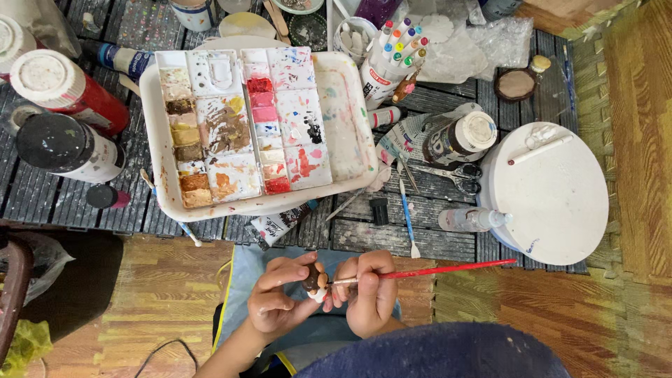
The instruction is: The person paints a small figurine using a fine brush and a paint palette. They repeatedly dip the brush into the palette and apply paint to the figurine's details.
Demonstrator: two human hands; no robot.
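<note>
My left hand [276, 297] pinches a small figurine [315, 282] that is dark brown on top and white below, held just above my lap. My right hand [371, 294] grips a thin red-handled paintbrush [448, 269], whose tip touches the figurine and whose handle points away to the right. Both hands sit close together at the bottom middle of the head view. Beyond them lies a white paint palette [245, 119] with brown, red, pink and white paint in its wells, resting in a white tray [346, 119].
Large paint bottles, one red [66, 87] and one black [66, 147], lie at the left. A cup of markers [392, 59], scissors [455, 173], a blue-handled tool [407, 217], a small clear bottle [472, 220] and a round white lid [553, 192] are at the right.
</note>
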